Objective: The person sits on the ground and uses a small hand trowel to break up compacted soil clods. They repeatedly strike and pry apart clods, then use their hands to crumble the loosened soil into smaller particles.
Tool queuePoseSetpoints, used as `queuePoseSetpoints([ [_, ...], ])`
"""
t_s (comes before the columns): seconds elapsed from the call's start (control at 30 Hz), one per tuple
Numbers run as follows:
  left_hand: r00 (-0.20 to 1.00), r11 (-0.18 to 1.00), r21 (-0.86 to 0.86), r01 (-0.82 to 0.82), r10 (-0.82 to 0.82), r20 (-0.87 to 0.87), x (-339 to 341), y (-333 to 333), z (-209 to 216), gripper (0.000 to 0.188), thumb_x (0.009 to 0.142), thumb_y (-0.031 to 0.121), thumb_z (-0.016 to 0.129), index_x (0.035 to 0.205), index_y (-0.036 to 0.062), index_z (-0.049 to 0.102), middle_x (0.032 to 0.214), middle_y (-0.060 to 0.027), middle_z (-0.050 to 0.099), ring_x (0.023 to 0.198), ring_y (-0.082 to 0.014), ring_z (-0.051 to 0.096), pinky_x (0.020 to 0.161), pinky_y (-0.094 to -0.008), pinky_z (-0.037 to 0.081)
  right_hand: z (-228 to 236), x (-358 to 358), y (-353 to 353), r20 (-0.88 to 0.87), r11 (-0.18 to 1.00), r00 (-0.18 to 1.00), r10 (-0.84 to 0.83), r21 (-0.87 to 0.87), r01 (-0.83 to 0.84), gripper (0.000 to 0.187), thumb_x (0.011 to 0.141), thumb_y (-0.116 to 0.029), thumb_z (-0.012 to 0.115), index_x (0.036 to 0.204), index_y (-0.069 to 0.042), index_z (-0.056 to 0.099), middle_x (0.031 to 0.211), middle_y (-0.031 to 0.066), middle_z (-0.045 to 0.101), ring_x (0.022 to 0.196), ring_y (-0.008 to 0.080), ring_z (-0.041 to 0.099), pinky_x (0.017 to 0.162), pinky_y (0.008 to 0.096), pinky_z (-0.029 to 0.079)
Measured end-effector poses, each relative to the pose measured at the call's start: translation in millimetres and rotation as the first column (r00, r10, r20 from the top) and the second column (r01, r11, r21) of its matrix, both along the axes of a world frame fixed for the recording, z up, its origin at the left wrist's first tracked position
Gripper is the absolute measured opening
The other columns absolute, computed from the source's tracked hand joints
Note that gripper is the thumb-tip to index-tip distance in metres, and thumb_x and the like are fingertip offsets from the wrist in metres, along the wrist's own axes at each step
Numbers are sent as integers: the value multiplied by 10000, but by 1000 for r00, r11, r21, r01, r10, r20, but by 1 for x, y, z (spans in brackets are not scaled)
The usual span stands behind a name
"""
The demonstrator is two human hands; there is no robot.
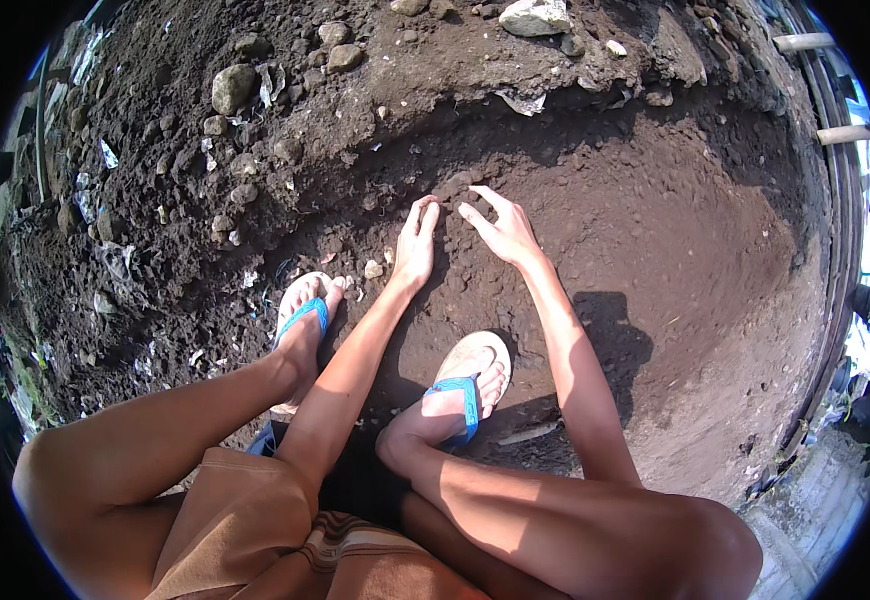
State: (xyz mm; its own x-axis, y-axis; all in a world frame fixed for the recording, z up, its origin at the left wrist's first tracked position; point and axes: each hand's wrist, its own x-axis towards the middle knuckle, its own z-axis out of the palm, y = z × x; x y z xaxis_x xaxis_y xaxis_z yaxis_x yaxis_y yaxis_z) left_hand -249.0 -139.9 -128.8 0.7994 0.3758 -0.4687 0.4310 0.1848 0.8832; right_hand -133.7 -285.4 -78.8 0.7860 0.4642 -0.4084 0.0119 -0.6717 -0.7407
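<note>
Loose brown soil (595, 230) spreads beneath both of my hands. My left hand (417, 245) reaches down to it, fingers stretched out and close together, seemingly holding nothing. Just to its right is my right hand (503, 230), thumb and forefinger spread apart with no object between them. Small soil clods (452, 187) lie in the gap at the fingertips of both hands. Whether the fingertips press into the dirt, I cannot tell. Below my left hand sits a small pale stone (373, 269).
My feet wear blue-strapped sandals (472, 385) on either side of my left forearm. A raised bank of darker soil (205, 200) holds stones, including a large round stone (234, 89), and plastic scraps (108, 153). Wooden rails (843, 200) border the right side.
</note>
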Motion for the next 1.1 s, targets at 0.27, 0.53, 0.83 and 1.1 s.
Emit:
queuePoseSetpoints([
  [0.27,999,999,31,23,-24,32,-8,0,12,473,1095,465,469,1363,100,603,1355,-119,668,1291,-245,596,1130,-379,405,-1,-1,2,-76,996,996,41,82,-35,655,946,-523,706,1367,-24,649,1317,230,695,1267,361,650,1057,446,498],
  [0.53,964,965,42,259,-261,51,-12,1,22,481,1103,397,481,1424,49,567,1404,-125,629,1337,-206,541,1162,-359,369,25,-28,-15,-180,991,984,-18,126,41,731,952,-514,708,1394,56,591,1401,282,626,1364,380,572,1137,449,442],
  [0.83,981,983,72,168,-174,83,-7,-9,24,483,1099,454,432,1378,101,609,1365,-118,666,1302,-255,597,1127,-384,408,24,-67,0,-232,854,888,-398,258,451,376,1029,-328,663,1276,-45,639,1239,75,669,1174,174,592,1043,345,444],
  [1.1,960,990,-138,31,9,280,29,-56,59,450,1102,379,476,1327,19,627,1293,-119,669,1210,-215,602,1088,-356,416,53,-67,-5,-439,354,475,-763,332,875,427,1037,-341,638,1374,-83,586,1440,103,558,1374,235,481,1184,428,323],
])
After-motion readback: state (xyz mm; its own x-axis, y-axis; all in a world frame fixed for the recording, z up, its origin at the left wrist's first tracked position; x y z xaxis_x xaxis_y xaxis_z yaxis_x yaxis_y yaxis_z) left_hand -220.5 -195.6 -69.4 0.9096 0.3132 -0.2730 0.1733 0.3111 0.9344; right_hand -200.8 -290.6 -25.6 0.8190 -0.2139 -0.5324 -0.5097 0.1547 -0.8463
